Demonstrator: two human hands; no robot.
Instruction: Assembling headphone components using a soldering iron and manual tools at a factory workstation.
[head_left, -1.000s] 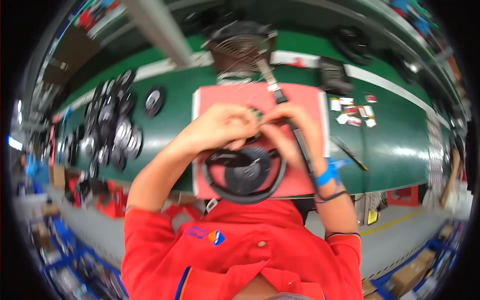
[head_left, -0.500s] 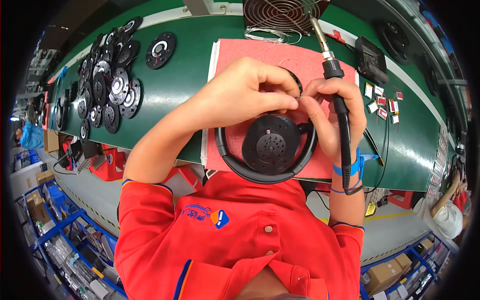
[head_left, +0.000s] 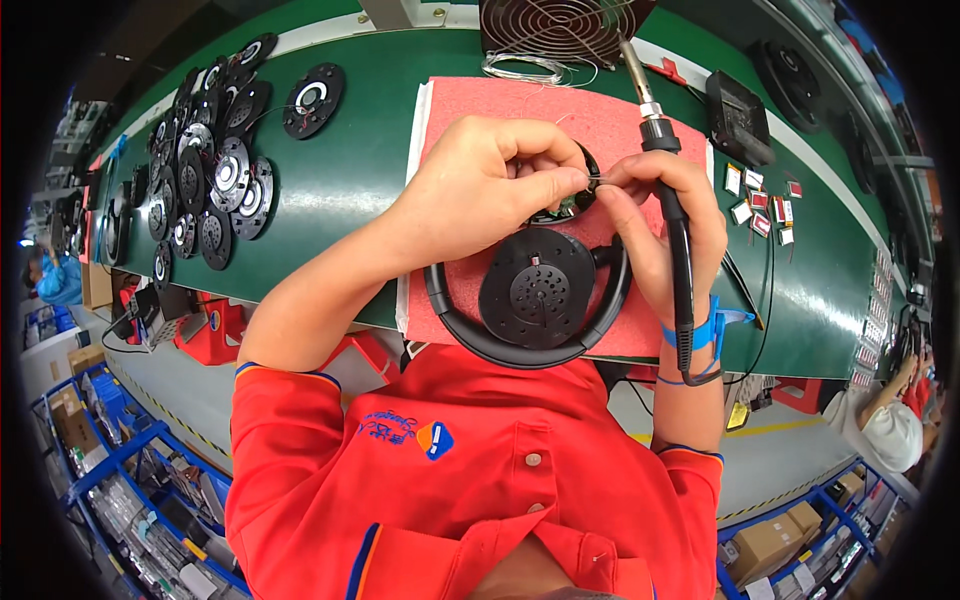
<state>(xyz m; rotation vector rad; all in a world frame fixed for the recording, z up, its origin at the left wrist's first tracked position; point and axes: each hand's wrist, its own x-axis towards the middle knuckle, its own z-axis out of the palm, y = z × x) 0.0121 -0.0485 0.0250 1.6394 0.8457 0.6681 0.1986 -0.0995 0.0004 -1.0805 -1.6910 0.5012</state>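
Observation:
On a pink foam mat [head_left: 440,120] lies a black headphone [head_left: 462,328] with its headband curving toward me. Its near ear cup carries a round black perforated disc [head_left: 535,290]. The far ear cup [head_left: 572,207] is partly hidden under my fingers, with a bit of green circuit board showing inside. My left hand [head_left: 485,185] pinches a thin wire [head_left: 597,180] between thumb and forefinger above that cup. Opposite it, the thumb and forefinger of my right hand [head_left: 680,205] meet at the wire's other end. A soldering iron [head_left: 684,265] rests in the same right hand, tip pointing away from me.
Many black round speaker discs [head_left: 230,172] are piled at the left, one disc [head_left: 313,100] apart. A fan with a wire grille [head_left: 560,30] stands at the back beside coiled white wire [head_left: 520,68]. Right: a black box [head_left: 738,118], small battery packs [head_left: 760,203], tweezers [head_left: 745,290].
My left hand has shifted slightly, uncovering more of the far ear cup and its green board. My fingertips have drawn a little apart, with the wire showing between them. The iron stays in my right hand.

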